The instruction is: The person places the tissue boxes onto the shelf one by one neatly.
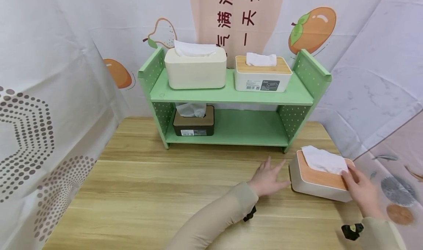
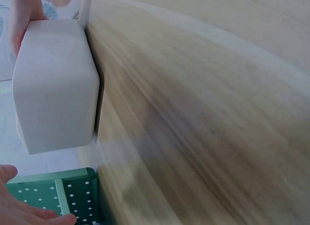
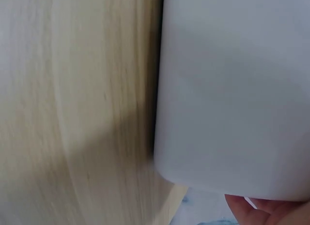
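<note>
A white tissue box (image 1: 318,189) with an orange-brown wooden lid and a tissue (image 1: 325,160) sticking out of its slot stands on the table at the right, turned at an angle. My right hand (image 1: 365,193) grips its right end, with the thumb at the lid's edge. In the right wrist view the box's pale side (image 3: 232,99) fills much of the picture, fingers (image 3: 261,210) showing at its end. My left hand (image 1: 267,178) is spread beside the box's left end, holding nothing. Some of its fingers (image 2: 34,213) show in the left wrist view.
A green two-tier shelf (image 1: 231,127) stands at the back of the wooden table (image 1: 148,191). Its upper tier bears a large cream tissue box (image 1: 196,72) and a white one with a wooden lid (image 1: 262,77). On the lower tier sits a dark tissue box (image 1: 194,127). Printed curtains (image 1: 59,77) surround the table.
</note>
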`<move>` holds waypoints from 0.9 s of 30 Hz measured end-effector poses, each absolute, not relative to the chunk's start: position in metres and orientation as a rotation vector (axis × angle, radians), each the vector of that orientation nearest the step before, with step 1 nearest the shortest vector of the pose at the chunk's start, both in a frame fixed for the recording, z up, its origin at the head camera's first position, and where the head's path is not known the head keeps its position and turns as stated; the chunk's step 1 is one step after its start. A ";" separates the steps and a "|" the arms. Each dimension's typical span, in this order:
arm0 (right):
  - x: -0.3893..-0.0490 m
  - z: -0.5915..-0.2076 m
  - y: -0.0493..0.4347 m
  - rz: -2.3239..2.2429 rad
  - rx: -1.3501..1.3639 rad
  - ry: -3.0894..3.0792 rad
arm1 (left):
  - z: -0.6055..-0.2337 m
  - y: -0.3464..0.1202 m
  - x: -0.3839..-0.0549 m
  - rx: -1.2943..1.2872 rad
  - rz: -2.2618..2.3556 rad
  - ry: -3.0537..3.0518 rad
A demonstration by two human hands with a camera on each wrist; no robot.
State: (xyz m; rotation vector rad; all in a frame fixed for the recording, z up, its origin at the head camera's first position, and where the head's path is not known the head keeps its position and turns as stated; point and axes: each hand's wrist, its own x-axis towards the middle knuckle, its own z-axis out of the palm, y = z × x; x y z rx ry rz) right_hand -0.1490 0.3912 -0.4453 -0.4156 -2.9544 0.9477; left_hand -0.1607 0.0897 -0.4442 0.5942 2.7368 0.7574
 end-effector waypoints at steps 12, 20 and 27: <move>-0.150 -0.453 0.360 1.001 -0.182 -2.897 | -0.453 0.089 -0.156 0.649 0.746 2.706; -0.154 -0.455 0.343 0.981 -0.074 -2.837 | -0.456 0.081 -0.155 0.633 0.809 2.697; -0.154 -0.457 0.329 1.006 -0.034 -2.823 | -0.462 0.077 -0.157 0.638 0.868 2.735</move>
